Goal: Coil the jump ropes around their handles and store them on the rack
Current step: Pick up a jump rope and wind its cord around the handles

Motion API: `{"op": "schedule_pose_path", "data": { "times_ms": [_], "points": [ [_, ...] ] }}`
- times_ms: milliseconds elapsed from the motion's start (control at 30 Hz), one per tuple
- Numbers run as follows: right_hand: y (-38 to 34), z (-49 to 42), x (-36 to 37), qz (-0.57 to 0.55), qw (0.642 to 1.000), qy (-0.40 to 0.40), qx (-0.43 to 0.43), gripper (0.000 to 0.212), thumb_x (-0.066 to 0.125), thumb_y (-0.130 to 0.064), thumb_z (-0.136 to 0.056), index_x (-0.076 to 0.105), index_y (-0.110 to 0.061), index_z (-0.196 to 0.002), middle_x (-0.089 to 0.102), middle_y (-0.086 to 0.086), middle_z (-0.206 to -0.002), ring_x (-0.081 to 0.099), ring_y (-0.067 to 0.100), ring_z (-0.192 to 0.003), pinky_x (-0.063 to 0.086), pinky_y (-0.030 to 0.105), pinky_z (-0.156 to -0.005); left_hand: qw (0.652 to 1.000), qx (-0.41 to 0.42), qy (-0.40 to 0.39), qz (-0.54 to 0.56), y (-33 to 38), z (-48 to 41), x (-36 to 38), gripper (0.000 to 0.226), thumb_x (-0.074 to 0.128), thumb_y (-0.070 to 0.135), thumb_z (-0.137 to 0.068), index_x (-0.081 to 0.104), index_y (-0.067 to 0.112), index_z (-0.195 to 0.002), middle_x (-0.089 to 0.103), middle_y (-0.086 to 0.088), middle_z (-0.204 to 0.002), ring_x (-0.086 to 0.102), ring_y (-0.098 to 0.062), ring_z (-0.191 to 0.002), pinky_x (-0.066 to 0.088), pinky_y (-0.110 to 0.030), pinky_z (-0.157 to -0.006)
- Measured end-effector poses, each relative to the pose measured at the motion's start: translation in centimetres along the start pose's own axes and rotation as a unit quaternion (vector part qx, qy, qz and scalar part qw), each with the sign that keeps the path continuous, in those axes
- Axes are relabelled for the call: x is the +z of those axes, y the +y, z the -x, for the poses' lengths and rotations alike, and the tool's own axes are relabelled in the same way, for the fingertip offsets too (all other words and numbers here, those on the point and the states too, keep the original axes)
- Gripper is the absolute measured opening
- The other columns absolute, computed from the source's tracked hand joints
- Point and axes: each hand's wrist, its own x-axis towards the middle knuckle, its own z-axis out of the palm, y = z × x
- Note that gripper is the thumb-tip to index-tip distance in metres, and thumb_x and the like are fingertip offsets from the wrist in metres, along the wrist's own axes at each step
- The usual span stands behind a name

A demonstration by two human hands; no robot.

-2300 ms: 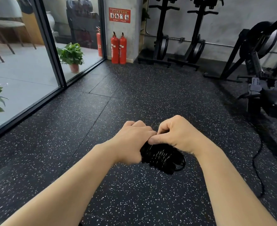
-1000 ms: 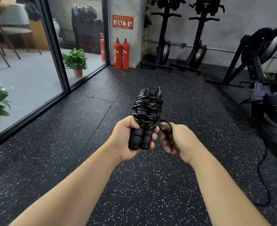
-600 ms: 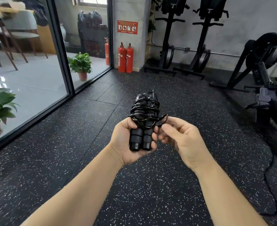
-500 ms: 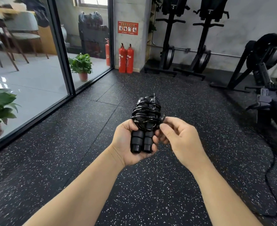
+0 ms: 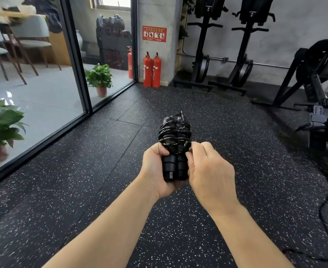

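The black jump rope (image 5: 173,140), its cord coiled around its 2 handles, stands upright between both hands, above the speckled rubber floor (image 5: 101,171). The left hand (image 5: 155,169) curls around the handles' lower part, thumb pressed at the coil's bottom edge. The right hand (image 5: 209,171) touches the bundle's right side, fingertips pinching the cord at the coil. 2 red fire extinguishers (image 5: 152,69) stand far beyond by the pillar.
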Motion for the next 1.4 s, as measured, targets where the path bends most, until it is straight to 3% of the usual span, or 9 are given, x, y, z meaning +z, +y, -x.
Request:
{"op": "schedule_pose_path", "data": {
  "times_ms": [100,233,433,567,700,800,900,1133,1400],
  "points": [
    [-0.2,0.3,0.3,-0.033,0.999,0.01,0.007,0.037,0.042,-0.026,-0.096,0.065,-0.004,-0.113,0.061,0.002,-0.09,0.058,0.015,-0.065,0.044,0.023,-0.045,1.0,0.007,0.005,0.004,0.0,-0.1,0.2,0.033,0.043,0.023,-0.063,0.068,0.011,-0.08,0.067,-0.005,-0.073,0.061,-0.023,-0.059,0.046,-0.03,-0.069],
    [0.1,0.1,0.5,-0.15,0.988,0.039,0.019,0.037,0.046,-0.022,-0.096,0.063,-0.003,-0.122,0.061,0.003,-0.104,0.062,0.016,-0.08,0.055,0.033,-0.057,1.0,0.01,-0.005,0.002,0.0,-0.1,0.3,0.036,0.043,0.023,-0.064,0.072,0.012,-0.082,0.07,-0.005,-0.082,0.063,-0.025,-0.068,0.047,-0.031,-0.073],
    [0.7,0.2,0.5,-0.179,0.983,0.051,-0.002,0.03,0.053,-0.016,-0.095,0.067,-0.002,-0.118,0.062,0.001,-0.096,0.06,0.014,-0.075,0.056,0.034,-0.059,0.998,0.05,0.017,-0.027,-0.2,0.1,0.7,0.027,0.042,0.018,-0.067,0.068,0.012,-0.07,0.067,-0.004,-0.067,0.06,-0.021,-0.053,0.046,-0.024,-0.057],
    [0.9,0.1,0.6,-0.182,0.982,0.058,-0.007,0.027,0.056,-0.013,-0.095,0.068,-0.002,-0.117,0.062,0.002,-0.094,0.06,0.015,-0.072,0.055,0.034,-0.057,0.992,0.103,0.029,-0.062,-0.4,-0.1,0.5,0.027,0.036,0.011,-0.078,0.062,0.012,-0.077,0.064,-0.004,-0.064,0.056,-0.02,-0.05,0.043,-0.023,-0.051],
    [1.1,0.0,0.4,-0.17,0.983,0.069,-0.008,0.026,0.056,-0.012,-0.095,0.068,-0.002,-0.116,0.062,0.002,-0.094,0.06,0.016,-0.072,0.055,0.035,-0.056,0.989,0.116,0.01,-0.093,-0.3,0.0,0.6,0.039,0.042,0.014,-0.063,0.059,0.01,-0.098,0.062,-0.007,-0.073,0.057,-0.02,-0.052,0.045,-0.021,-0.047],
    [1.2,0.1,0.4,-0.161,0.985,0.063,-0.016,0.026,0.056,-0.013,-0.096,0.068,-0.002,-0.117,0.062,0.002,-0.095,0.06,0.016,-0.071,0.055,0.035,-0.054,0.985,0.133,-0.026,-0.103,-0.1,0.5,0.7,0.03,0.044,0.019,-0.061,0.061,0.012,-0.083,0.06,-0.005,-0.068,0.056,-0.019,-0.051,0.045,-0.02,-0.046],
    [1.0,0.0,0.2,-0.147,0.987,0.055,-0.026,0.028,0.052,-0.015,-0.097,0.068,-0.003,-0.117,0.062,0.003,-0.095,0.06,0.017,-0.072,0.055,0.035,-0.054,0.984,0.14,-0.024,-0.11,-0.3,0.8,1.1,0.019,0.046,0.024,-0.073,0.063,0.016,-0.073,0.061,-0.001,-0.065,0.056,-0.016,-0.052,0.045,-0.021,-0.048],
    [1.7,0.0,0.0,-0.143,0.988,0.056,-0.027,0.025,0.053,-0.015,-0.097,0.071,-0.004,-0.11,0.063,0.002,-0.091,0.059,0.017,-0.07,0.054,0.034,-0.053,0.985,0.124,0.018,-0.122,-1.1,0.0,1.6,0.036,0.044,0.017,-0.088,0.064,0.018,-0.058,0.058,0.001,-0.056,0.051,-0.012,-0.043,0.039,-0.017,-0.042],
    [2.6,0.2,-0.3,-0.171,0.985,0.026,-0.027,0.021,0.057,-0.017,-0.095,0.073,-0.008,-0.104,0.063,-0.002,-0.09,0.059,0.015,-0.065,0.053,0.034,-0.051,0.984,0.131,0.043,-0.113,-1.5,-0.1,1.7,0.016,0.047,0.013,-0.085,0.06,0.01,-0.077,0.06,-0.004,-0.06,0.054,-0.017,-0.044,0.043,-0.021,-0.041]
  ]
}}
